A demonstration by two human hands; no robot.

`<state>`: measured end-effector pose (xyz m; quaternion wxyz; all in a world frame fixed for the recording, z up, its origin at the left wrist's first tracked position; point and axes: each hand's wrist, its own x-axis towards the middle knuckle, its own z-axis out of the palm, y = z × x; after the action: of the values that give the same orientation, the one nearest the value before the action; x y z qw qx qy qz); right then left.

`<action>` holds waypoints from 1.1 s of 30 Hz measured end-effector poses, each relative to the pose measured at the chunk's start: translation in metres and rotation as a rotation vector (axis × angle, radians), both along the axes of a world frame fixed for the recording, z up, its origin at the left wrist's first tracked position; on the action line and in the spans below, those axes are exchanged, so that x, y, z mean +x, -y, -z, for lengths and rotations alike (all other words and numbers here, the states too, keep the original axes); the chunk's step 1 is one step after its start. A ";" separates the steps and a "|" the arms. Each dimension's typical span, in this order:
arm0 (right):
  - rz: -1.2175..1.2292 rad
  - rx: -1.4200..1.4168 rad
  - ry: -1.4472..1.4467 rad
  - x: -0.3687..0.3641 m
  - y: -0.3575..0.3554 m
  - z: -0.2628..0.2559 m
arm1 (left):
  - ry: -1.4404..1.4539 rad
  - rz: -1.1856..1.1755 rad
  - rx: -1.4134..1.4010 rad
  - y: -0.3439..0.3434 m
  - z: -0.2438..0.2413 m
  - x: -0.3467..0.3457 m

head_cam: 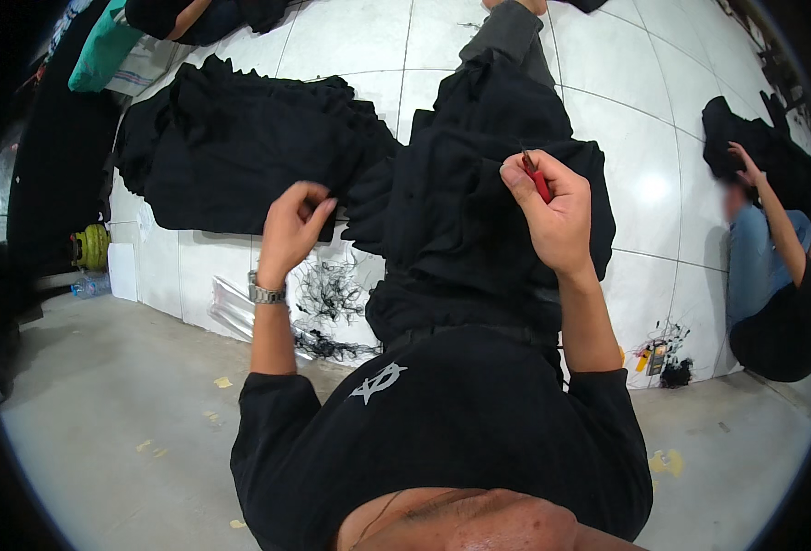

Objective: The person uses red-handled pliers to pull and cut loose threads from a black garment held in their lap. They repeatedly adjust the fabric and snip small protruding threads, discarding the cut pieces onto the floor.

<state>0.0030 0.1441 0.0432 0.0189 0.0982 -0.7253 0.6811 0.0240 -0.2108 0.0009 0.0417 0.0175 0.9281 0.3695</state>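
Note:
My right hand (pixel 557 206) grips small red-handled thread snips (pixel 537 180), their dark tip pointing up and away from me. It is above a black garment (pixel 446 200) spread over my lap and legs. My left hand (pixel 295 224), with a metal wristwatch (pixel 267 295) at the wrist, hovers near the right edge of a stack of black garments (pixel 240 151). Its thumb and fingertips are close together and slightly blurred; whether a thread is between them I cannot make out.
Cut black threads (pixel 329 293) lie by a clear plastic bag (pixel 230 303) on the tiles. At right are a yellow tool (pixel 645 359) and more thread scraps (pixel 676 373). A co-worker (pixel 767 275) sits there beside dark cloth. A green bundle (pixel 106 48) and another person's arm (pixel 188 17) are upper left.

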 end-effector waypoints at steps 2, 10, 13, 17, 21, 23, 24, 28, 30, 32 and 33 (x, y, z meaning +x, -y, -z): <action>-0.014 0.020 0.003 -0.002 0.004 -0.002 | -0.154 -0.001 0.533 -0.058 -0.022 -0.009; -0.031 0.073 0.012 -0.004 0.001 -0.002 | -0.210 0.320 0.724 -0.156 -0.049 -0.033; -0.062 0.062 0.036 -0.005 0.001 -0.002 | -0.099 0.312 0.865 -0.156 -0.037 -0.030; -0.103 0.109 0.092 -0.005 -0.001 -0.002 | 0.036 0.301 1.012 -0.155 -0.030 -0.030; 0.026 0.169 -0.047 0.003 -0.002 -0.010 | 0.037 0.246 1.018 -0.161 -0.026 -0.028; 0.091 0.281 -0.171 0.010 -0.011 -0.017 | -0.016 0.234 1.004 -0.164 -0.028 -0.025; 0.085 0.316 -0.241 0.012 -0.016 -0.016 | -0.031 0.233 0.976 -0.164 -0.029 -0.024; 0.039 0.446 -0.289 0.024 -0.016 -0.020 | -0.103 0.232 0.882 -0.167 -0.036 -0.021; 0.033 0.459 -0.295 0.023 -0.014 -0.017 | -0.140 0.240 0.838 -0.168 -0.038 -0.020; 0.029 0.470 -0.308 0.023 -0.013 -0.014 | -0.169 0.255 0.789 -0.167 -0.039 -0.019; 0.028 0.476 -0.316 0.023 -0.012 -0.013 | -0.175 0.249 0.786 -0.167 -0.039 -0.019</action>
<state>0.0259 0.1559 0.0564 0.1177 0.1947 -0.8542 0.4675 0.0052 -0.0437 0.0401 -0.0026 0.1752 0.7073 0.6848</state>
